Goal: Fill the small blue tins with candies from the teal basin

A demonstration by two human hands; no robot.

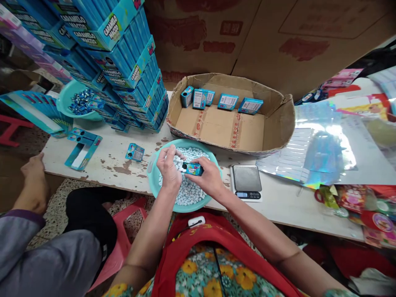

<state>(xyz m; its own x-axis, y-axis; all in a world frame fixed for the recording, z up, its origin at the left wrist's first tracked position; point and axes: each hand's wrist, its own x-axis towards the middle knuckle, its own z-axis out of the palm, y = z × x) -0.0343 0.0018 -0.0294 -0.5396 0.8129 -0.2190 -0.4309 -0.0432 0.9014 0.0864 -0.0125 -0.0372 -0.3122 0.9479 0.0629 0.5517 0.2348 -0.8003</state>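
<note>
A teal bowl full of small white and pale-blue candies sits at the table's near edge. Over it, my right hand is closed on a small blue candy box, held sideways. My left hand is pinched on a few candies right at the box's open end. Beyond the bowl stands a low cardboard tray with several small blue boxes lined along its far wall.
A small digital scale lies right of the bowl. Stacked blue cartons rise at the back left, beside another teal bowl of wrapped sweets. A loose small box and flat packaging lie left. Another person's arm rests at the table's left end. Holographic sheets cover the right.
</note>
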